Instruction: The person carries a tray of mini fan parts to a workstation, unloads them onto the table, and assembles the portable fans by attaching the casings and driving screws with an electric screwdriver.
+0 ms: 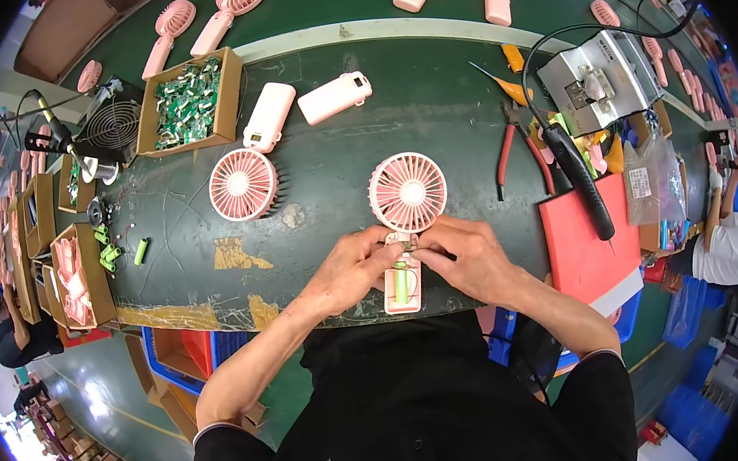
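Observation:
A pink handheld fan lies at the bench's front edge, its round head pointing away from me. Its handle is open, showing a green cylindrical battery and thin wires inside. My left hand closes on the upper handle from the left, thumb and fingertips pressed at its opening. From the other side my right hand pinches at the same spot, just under the fan head. A small part, perhaps a circuit board, shows between the fingertips, mostly hidden.
Another pink fan and a pink handle cover lie farther left. A carton of green circuit boards stands behind them. Loose green batteries lie left. Red-handled pliers, a black-handled soldering iron and a red pad are right.

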Tool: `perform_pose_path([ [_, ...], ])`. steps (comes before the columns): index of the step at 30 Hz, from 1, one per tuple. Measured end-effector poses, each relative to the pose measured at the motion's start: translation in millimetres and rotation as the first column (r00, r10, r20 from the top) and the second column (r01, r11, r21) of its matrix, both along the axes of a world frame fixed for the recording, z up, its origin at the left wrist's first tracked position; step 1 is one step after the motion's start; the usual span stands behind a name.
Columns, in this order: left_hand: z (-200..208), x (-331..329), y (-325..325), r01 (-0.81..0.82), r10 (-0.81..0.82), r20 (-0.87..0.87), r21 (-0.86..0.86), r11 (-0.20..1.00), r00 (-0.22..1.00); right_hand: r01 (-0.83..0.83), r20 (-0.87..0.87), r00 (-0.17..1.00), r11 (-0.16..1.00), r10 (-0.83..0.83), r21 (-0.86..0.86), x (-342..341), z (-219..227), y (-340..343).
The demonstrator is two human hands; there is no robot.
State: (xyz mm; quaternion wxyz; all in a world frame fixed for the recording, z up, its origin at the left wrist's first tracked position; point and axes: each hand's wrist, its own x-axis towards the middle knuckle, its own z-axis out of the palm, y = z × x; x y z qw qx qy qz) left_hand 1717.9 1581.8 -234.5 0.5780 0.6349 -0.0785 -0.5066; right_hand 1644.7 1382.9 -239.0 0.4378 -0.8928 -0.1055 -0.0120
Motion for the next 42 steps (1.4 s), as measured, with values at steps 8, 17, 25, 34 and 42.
perform_pose_path([
  [8,-5.8,-5.2,-5.0,-0.062,0.057,-0.051,-0.099,0.993,0.997,0.345,-0.576,0.817,0.826,-0.03,0.446,6.0,5.7,-2.2],
  [17,-12.1,-7.8,-8.8,-0.117,0.114,-0.03,-0.126,0.985,0.993,0.347,-0.545,0.838,0.781,-0.01,0.519,7.9,-4.1,-2.1],
  [25,-13.0,-8.9,-8.4,-0.102,0.106,0.026,-0.117,0.988,0.994,0.343,-0.592,0.805,0.79,0.03,0.507,11.8,-0.2,-6.3],
  [34,-9.5,24.1,-16.2,0.073,-0.101,-0.286,-0.106,0.992,0.953,0.389,-0.699,0.705,0.759,0.12,0.522,14.8,-6.5,-21.6],
  [42,4.8,18.1,-27.5,-0.048,0.046,-0.205,-0.004,0.999,0.978,0.434,-0.735,0.66,0.722,0.151,0.539,8.2,9.0,-15.5],
])
